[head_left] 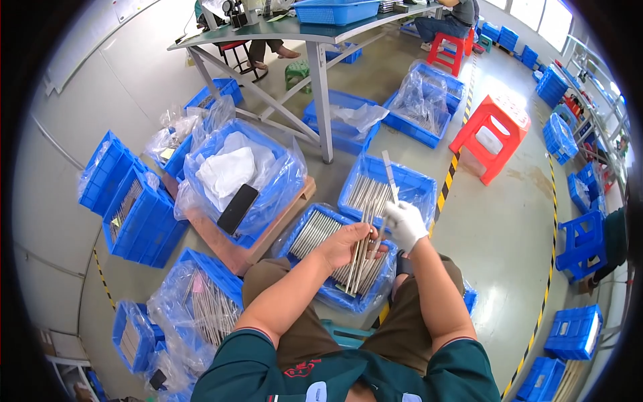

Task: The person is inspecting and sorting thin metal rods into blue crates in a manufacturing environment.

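Observation:
My bare left hand is closed around a small bunch of thin metal rods, which slant upright over the near blue crate. My right hand, in a white glove, is closed just right of the bunch. A flat, pale metal strip sticks up from its fingers; its lower part is blurred, and I cannot make out what kind of tool or part it is. Rows of metal rods lie in the near plastic-lined crate. More rods fill the left part of the crate behind it.
On the left, a lined blue crate holds white cloth and a black phone, on a wooden pallet. Rods in plastic lie at lower left. A red stool stands right. Beyond is a workbench; people sit farther off.

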A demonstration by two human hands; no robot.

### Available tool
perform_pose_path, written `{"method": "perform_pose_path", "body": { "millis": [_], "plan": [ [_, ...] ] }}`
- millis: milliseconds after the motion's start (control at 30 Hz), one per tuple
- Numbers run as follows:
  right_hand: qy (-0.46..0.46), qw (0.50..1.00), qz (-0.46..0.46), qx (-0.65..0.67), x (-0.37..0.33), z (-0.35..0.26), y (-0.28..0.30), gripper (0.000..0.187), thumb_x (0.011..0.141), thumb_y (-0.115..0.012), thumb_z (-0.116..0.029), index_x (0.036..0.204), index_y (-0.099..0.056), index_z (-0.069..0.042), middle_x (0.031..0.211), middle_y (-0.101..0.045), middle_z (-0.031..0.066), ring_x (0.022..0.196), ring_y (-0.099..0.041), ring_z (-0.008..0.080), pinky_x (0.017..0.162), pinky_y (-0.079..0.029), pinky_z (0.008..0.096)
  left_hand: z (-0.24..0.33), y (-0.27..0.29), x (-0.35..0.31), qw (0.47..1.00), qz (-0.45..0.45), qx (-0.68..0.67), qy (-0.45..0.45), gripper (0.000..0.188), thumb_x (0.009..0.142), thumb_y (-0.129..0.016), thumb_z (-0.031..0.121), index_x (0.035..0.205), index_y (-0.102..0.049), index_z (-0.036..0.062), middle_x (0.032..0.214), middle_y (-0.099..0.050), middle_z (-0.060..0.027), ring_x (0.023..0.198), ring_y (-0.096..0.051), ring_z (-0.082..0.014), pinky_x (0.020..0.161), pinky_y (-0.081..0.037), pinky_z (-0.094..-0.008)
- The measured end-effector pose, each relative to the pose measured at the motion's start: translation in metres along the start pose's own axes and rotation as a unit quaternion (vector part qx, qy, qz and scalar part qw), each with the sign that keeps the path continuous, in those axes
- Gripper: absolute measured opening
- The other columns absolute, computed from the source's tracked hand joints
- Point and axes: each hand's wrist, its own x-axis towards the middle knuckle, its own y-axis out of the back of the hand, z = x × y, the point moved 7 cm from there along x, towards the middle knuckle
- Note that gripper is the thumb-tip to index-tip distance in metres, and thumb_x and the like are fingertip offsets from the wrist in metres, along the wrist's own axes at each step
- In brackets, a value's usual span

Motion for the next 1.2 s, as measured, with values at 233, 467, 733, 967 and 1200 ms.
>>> {"method": "perform_pose_path", "body": {
  "millis": [233,467,733,967,1200],
  "plan": [
    [0.121,0.908,-0.014,-0.4,0.003,-0.01,-0.032,0.042,0.08,-0.055,-0.045,0.071,-0.064,-0.005,0.064,-0.06,0.0143,0.063,-0.061,0.0278,0.062,-0.046,0.0365,0.003,-0.009,0.001,0.999,-0.016,-0.018,-0.02,0.033,0.084,-0.063,0.039,0.091,-0.06,0.0068,0.078,-0.05,0.0005,0.062,-0.042,-0.0105,0.059,-0.039,-0.0256],
    [0.121,0.941,0.012,-0.316,0.008,0.003,-0.02,0.038,0.088,-0.048,-0.037,0.082,-0.062,-0.002,0.072,-0.061,0.0171,0.071,-0.06,0.0326,0.066,-0.045,0.0372,0.038,0.034,0.005,0.98,0.158,0.01,-0.122,0.027,0.082,-0.067,0.031,0.092,-0.06,0.0068,0.071,-0.05,0.0015,0.058,-0.047,-0.0099,0.052,-0.041,-0.0257],
    [0.141,0.915,-0.099,-0.365,-0.023,0.016,-0.033,0.032,0.089,-0.045,-0.028,0.092,-0.064,-0.002,0.068,-0.058,0.0116,0.064,-0.057,0.0211,0.062,-0.044,0.0313,0.074,0.063,-0.006,0.94,0.209,-0.129,-0.236,0.032,0.081,-0.068,0.034,0.093,-0.058,0.0064,0.067,-0.047,-0.0006,0.054,-0.044,-0.0101,0.051,-0.039,-0.0259],
    [0.148,0.929,-0.068,-0.333,-0.021,0.018,-0.033,0.03,0.088,-0.048,-0.024,0.091,-0.065,0.0,0.061,-0.054,0.0047,0.055,-0.051,0.0112,0.055,-0.042,0.0266,0.067,0.062,-0.003,0.94,0.201,-0.142,-0.236,0.034,0.081,-0.067,0.034,0.097,-0.056,0.0069,0.069,-0.05,-0.0016,0.056,-0.045,-0.0109,0.052,-0.039,-0.0257],
    [0.161,0.937,-0.039,-0.308,-0.02,0.011,-0.029,0.025,0.088,-0.051,-0.02,0.095,-0.064,-0.001,0.065,-0.056,0.005,0.056,-0.052,0.0101,0.055,-0.043,0.0256,0.071,0.054,0.0,0.944,0.182,-0.134,-0.238,0.034,0.082,-0.067,0.034,0.098,-0.055,0.0063,0.067,-0.046,-0.0002,0.056,-0.043,-0.0109,0.051,-0.039,-0.0255]
  ]
}}
